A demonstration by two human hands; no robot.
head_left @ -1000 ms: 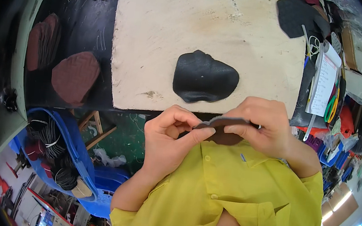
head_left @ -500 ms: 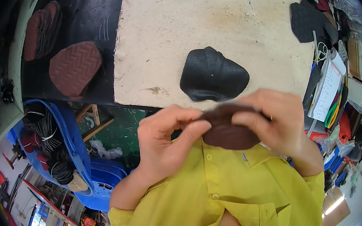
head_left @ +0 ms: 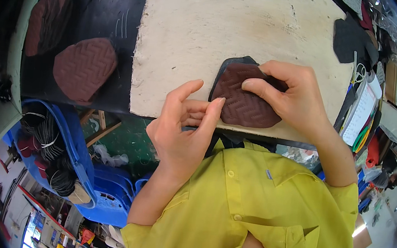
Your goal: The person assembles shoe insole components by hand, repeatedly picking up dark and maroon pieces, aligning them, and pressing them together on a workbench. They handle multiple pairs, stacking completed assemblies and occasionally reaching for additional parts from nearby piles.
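A brown quilted piece with zigzag stitching (head_left: 241, 106) lies over a black molded piece (head_left: 247, 60), whose rim shows along the far and left edges. My right hand (head_left: 300, 98) grips the brown piece at its right side, thumb on top and fingers bent over the far edge. At its left edge is my left hand (head_left: 181, 129), fingers apart, index finger raised and thumb tip at the brown piece's edge. Both pieces rest near the front edge of a pale board (head_left: 183, 40).
On the dark table to the left lie another brown quilted piece (head_left: 85, 68) and a stack of brown pieces (head_left: 49, 21). A blue bin (head_left: 77, 145) with black bundles stands below. Dark pieces (head_left: 350, 40) and a notepad (head_left: 360, 109) are at the right.
The brown piece has moved from above my chest forward onto the black piece, now lying flat. My left hand has let go of it and its fingers have spread.
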